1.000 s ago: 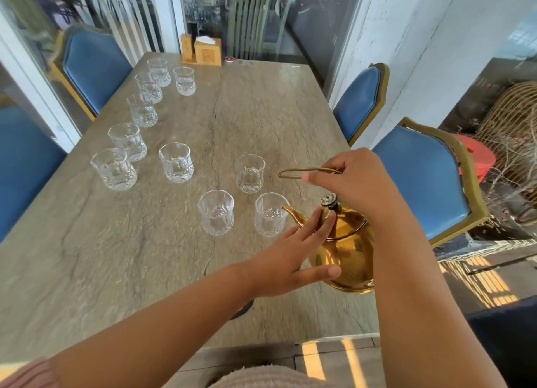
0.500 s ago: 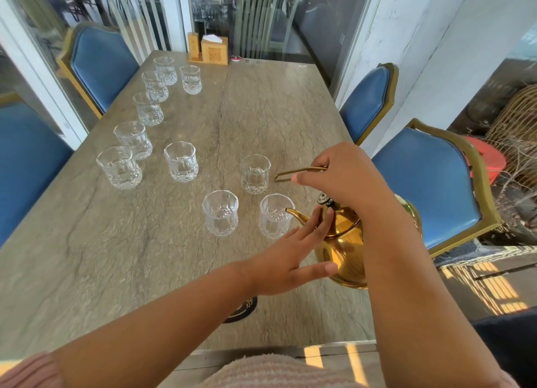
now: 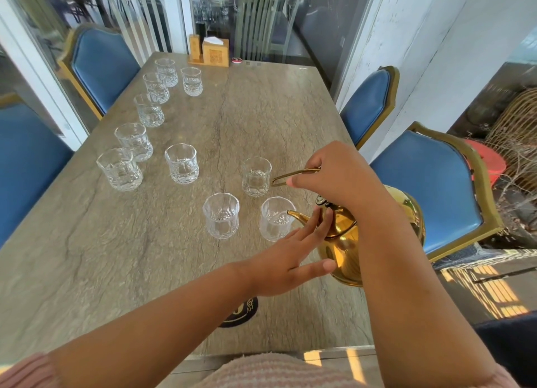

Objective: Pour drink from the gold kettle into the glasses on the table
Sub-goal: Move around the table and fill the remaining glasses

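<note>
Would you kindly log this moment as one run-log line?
right hand: grips gold kettle handle | left hand: straight fingers on kettle lid | spout: at nearest glass rim | stream: none visible

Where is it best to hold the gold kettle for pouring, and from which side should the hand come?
Grip the thin wire handle from above, as the right hand does: it rises over the gold kettle, whose round, polished body offers no hold.
</note>
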Demonstrator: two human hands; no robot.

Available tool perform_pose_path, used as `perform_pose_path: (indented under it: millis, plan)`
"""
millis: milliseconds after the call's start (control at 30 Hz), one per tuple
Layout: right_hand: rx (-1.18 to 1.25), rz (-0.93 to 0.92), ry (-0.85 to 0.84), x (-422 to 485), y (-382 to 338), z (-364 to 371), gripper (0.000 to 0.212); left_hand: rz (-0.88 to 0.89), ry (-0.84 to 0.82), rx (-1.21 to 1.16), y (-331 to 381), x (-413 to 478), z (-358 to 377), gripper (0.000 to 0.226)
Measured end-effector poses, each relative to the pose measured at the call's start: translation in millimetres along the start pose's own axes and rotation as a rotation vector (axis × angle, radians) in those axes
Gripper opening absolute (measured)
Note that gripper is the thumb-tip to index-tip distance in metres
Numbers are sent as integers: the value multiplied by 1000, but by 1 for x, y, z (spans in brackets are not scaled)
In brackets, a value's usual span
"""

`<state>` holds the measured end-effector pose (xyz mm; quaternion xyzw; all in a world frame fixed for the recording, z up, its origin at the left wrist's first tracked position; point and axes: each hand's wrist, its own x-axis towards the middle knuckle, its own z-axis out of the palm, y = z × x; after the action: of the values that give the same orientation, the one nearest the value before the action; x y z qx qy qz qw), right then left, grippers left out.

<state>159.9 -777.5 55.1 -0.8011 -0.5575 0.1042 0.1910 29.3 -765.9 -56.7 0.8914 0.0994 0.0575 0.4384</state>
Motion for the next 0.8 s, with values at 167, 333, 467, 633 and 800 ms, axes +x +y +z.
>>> perform_pose_path:
  millis: [167,333,467,633,800]
  plan:
    - [5,-2,-17,1,1,0,39,4,-7,-7,-2,1,1,77]
    - [-12,-13,-29,3,0,2,45,1,14,-17,-3,2,6,76]
    - [-25,-16,-35,4,-1,2,43,10,31,-47,-4,3,6,77]
    - [-26,-18,-32,4,-3,0,41,16,37,-47,-5,3,6,78]
    - [-21,-19,-37,4,-3,1,42,14,35,-48,-5,3,5,77]
